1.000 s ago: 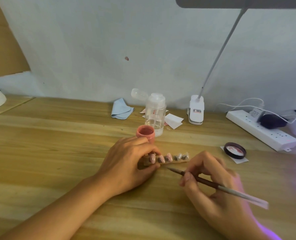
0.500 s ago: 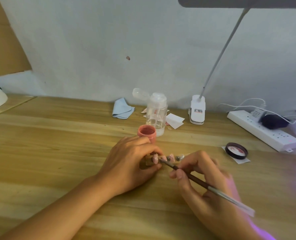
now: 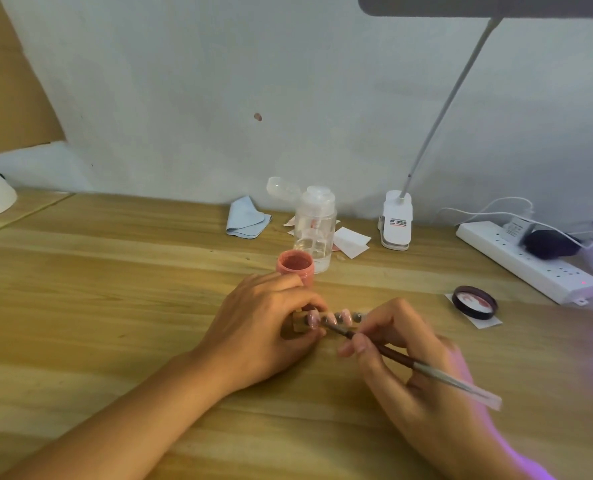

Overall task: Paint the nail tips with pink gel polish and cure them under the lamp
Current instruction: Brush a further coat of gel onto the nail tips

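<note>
On the wooden desk [image 3: 115, 289], a row of nail tips [image 3: 344, 315] sits on a narrow holder strip [image 3: 300, 323] lying crosswise between the two hands. The left hand [image 3: 253, 327] rests on the desk and curls its fingers [image 3: 305, 301] round the strip's left end, pinching it between forefinger above and thumb below, so the leftmost tip lies just beside the fingertips. The right hand [image 3: 416, 368] holds a thin brush [image 3: 409, 362] pen-style; its fingers [image 3: 390, 315] close narrowly round the dark ferrule end while the pale handle slants back over the hand to the right. The bristle end touches a tip near the left of the row, close to the left fingertips; the tips further right lie partly behind the right forefinger. Just beyond the left hand stands the open pot of pink gel polish [image 3: 295, 266], touching or nearly touching a clear pump bottle [image 3: 315, 230] behind it. The pot's dark lid [image 3: 474, 302] lies upturned on a paper scrap to the right. Farther back are a folded blue cloth [image 3: 246, 218], a clip lamp's white base [image 3: 396, 220] and a white power strip [image 3: 530, 268].
</note>
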{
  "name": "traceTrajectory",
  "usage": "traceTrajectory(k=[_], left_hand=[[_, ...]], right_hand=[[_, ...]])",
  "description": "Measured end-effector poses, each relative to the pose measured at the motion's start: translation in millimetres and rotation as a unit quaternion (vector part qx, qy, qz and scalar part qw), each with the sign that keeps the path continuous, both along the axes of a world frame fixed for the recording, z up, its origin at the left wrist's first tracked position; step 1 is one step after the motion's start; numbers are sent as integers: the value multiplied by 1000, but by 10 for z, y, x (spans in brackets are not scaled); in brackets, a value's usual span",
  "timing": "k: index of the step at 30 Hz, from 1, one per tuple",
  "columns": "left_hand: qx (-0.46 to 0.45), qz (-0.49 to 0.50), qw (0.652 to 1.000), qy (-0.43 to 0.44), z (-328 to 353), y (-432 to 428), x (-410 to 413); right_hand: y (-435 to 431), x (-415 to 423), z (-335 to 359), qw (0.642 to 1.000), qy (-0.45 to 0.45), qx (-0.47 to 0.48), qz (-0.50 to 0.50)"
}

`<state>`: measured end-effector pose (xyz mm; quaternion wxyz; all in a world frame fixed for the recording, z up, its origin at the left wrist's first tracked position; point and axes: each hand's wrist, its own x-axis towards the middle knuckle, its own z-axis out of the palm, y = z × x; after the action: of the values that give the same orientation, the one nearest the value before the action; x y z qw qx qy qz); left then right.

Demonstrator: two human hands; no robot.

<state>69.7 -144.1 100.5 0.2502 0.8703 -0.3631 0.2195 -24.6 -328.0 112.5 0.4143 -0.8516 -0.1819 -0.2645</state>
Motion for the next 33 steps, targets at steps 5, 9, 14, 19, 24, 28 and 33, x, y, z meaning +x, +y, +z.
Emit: traceTrajectory(k=[5, 9, 14, 19, 24, 28, 33], left_hand=[[8, 5, 1000, 21, 7, 8, 2], [19, 9, 997, 76, 18, 11, 14], [13, 14, 995, 100, 11, 21, 20], [-1, 5, 995, 97, 14, 25, 28], [-6, 10, 996, 87, 9, 31, 38], [-8, 11, 996, 93, -2, 39, 53], [-11, 15, 996, 88, -7, 40, 48]], right_hand=[[-62, -37, 15, 996, -44, 77, -12], [-58, 26, 173, 991, -19, 129, 2], [70, 473, 582, 989, 109, 99, -23], [252, 963, 640, 981, 152, -87, -87], [322, 1103, 536, 967, 178, -151, -106], [277, 1014, 560, 979, 142, -100, -109], [-37, 359, 422, 985, 51, 161, -45]])
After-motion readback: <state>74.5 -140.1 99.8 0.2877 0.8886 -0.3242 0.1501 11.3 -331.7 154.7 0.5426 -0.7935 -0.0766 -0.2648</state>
